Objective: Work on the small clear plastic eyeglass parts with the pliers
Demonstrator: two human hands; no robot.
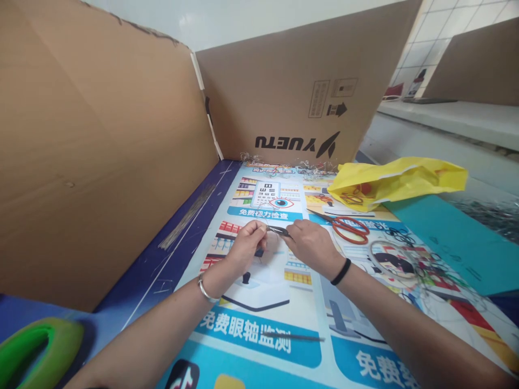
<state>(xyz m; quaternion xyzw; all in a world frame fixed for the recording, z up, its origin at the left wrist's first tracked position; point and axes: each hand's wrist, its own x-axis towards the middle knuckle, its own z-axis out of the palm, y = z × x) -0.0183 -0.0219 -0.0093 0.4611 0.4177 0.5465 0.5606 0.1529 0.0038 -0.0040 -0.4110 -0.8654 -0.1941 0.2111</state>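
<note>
In the middle of the head view, my left hand (pixel 252 243) is closed in a pinch at the tip of a small tool; what its fingers hold is too small to make out. My right hand (pixel 314 246) is wrapped round what look like small black-handled pliers (pixel 279 231), whose metal end points left towards my left fingertips. Most of the handle is hidden in my right palm. Both hands are just above a printed poster sheet (pixel 259 297). Beyond my right hand lie scissors (pixel 351 229) with orange-red handles.
A bundle of thin wires (pixel 188 216) lies left. Cardboard panels (pixel 101 151) stand left and behind. A yellow bag (pixel 405 181), a teal sheet (pixel 454 237) and tangled wire (pixel 430 270) are on the right. A green tape roll (pixel 65 346) sits front left; a dark thin strip (pixel 300 337) lies nearby.
</note>
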